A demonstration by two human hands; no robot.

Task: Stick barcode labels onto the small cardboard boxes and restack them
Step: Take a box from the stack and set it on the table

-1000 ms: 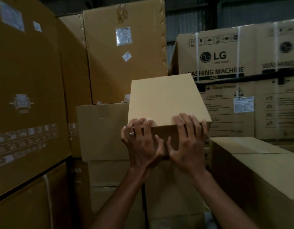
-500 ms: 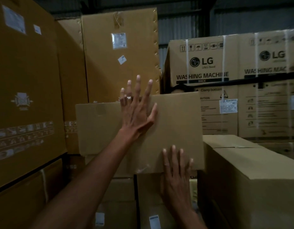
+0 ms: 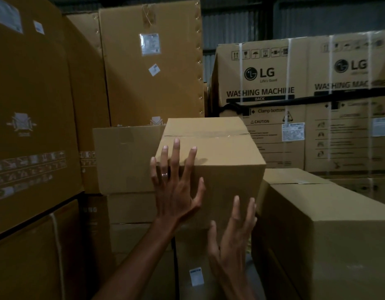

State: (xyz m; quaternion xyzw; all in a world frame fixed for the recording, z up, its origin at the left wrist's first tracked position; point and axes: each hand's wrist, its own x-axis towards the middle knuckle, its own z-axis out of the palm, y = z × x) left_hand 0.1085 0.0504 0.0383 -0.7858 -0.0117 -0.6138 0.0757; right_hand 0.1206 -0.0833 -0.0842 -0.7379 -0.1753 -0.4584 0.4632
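A small plain cardboard box (image 3: pixel 221 154) with a taped top seam sits on top of a stack in the middle of the view. My left hand (image 3: pixel 176 187) lies flat with spread fingers against its near left corner; a ring is on one finger. My right hand (image 3: pixel 232 232) is open with straight fingers at the box's lower front face, and whether it touches the box is unclear. Under it, a lower box (image 3: pixel 193 267) of the stack carries a white barcode label (image 3: pixel 196 276) on its front.
A second small box (image 3: pixel 126 156) stands on the neighbouring stack to the left. A larger plain box (image 3: pixel 330 230) lies close on the right. Tall cartons (image 3: pixel 31 109) rise at the left and behind, and strapped LG washing machine cartons (image 3: pixel 273 83) fill the back right.
The box was gripped and tilted up by both hands, then set on the stack. Both hands opened flat against it, and its taped top now shows.
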